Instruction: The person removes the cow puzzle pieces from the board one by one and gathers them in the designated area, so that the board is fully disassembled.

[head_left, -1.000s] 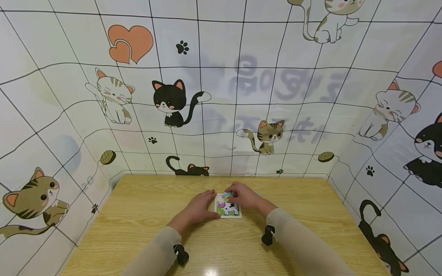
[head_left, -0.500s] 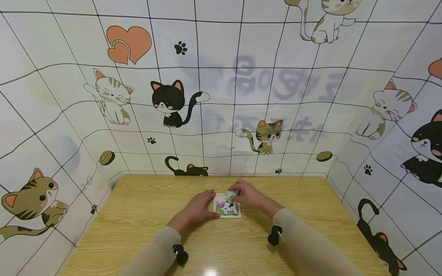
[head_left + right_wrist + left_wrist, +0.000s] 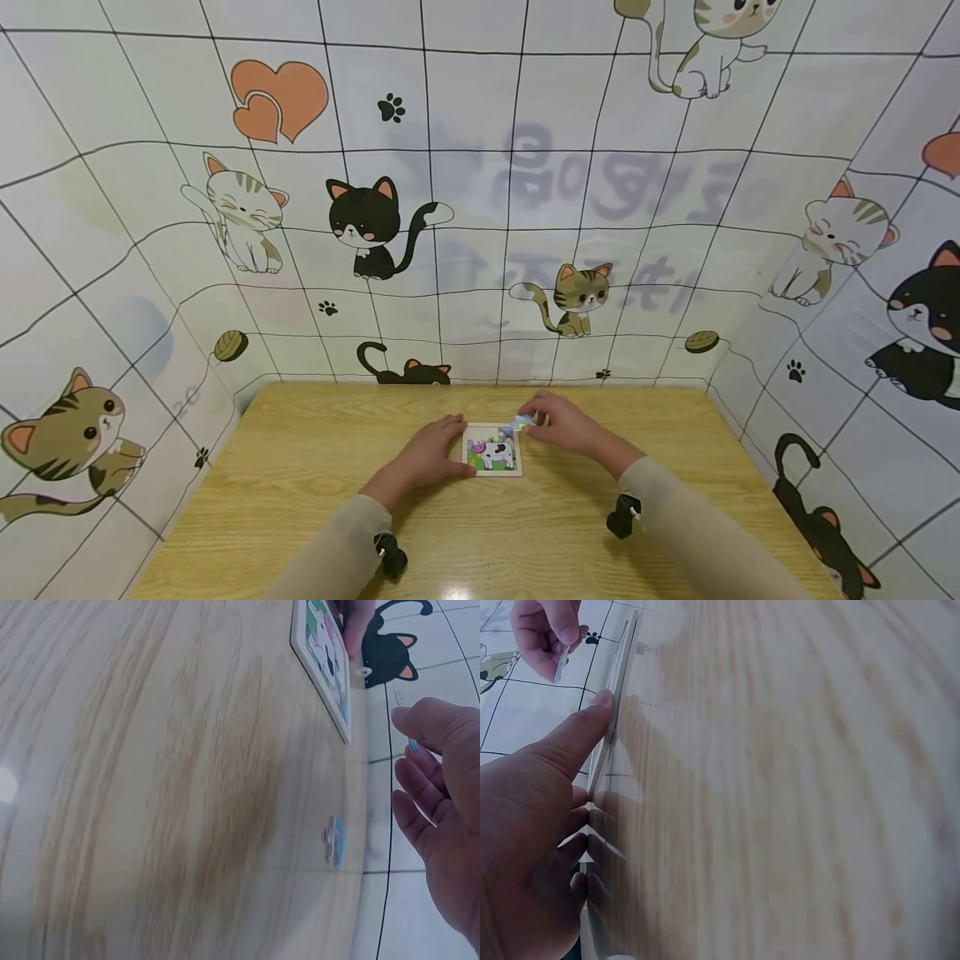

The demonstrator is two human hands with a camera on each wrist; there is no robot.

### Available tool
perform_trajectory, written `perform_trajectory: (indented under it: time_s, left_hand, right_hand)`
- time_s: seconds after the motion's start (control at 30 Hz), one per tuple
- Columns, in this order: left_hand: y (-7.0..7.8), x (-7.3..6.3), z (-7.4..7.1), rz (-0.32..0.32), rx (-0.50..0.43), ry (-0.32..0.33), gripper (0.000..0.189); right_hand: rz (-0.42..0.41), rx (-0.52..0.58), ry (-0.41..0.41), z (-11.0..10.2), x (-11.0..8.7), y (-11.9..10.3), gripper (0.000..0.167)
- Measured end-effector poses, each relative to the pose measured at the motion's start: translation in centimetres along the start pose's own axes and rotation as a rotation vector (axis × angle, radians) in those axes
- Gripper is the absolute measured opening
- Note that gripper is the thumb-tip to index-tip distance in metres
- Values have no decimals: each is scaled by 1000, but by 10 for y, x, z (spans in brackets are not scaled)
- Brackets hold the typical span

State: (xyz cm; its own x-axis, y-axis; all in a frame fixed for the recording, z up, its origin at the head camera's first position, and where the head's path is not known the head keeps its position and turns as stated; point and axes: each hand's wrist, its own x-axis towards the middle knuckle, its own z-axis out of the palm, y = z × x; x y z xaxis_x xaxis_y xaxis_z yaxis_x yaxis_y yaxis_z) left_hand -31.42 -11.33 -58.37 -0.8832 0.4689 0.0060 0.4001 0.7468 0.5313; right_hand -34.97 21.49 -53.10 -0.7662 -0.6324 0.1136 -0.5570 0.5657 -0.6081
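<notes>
- Cat-printed wall cloth [image 3: 480,192] rises behind the wooden tabletop [image 3: 322,425] and along both sides of it.
- On the left, my left hand [image 3: 427,454] has its thumb and fingers spread, thumb touching the framed puzzle [image 3: 491,474] at its near-left corner, fingers by the far-left one; I judge it is steadying the frame.
- Middle: the puzzle lies flat between my hands, a cow picture [image 3: 497,455] showing. Its upper strip looks partly pale, so I take the picture as incomplete.
- Right of that, the change: half a second ago my right hand [image 3: 562,425] was over the puzzle's upper part; now it has shifted right, past the corner, pinching a bluish piece [image 3: 522,423] between thumb and fingers. The right wrist view shows that piece raised off the frame, so I count it as unplaced.
- Farther right, in that same view, a loose piece [image 3: 335,841] lies on the tabletop, apart from the frame.
- Edges: left and right ones are well apart from my hands, leaving sideways room; the far edge [image 3: 487,387] is near, with cloth behind, so forward reach seems tightest.
</notes>
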Motion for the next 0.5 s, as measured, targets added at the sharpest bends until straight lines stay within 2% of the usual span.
perform_trajectory:
  time_s: [0.5]
  left_hand:
    - [-2, 2, 0, -6, 11, -10, 96]
  right_hand:
    - [44, -19, 15, -25, -26, 21, 24]
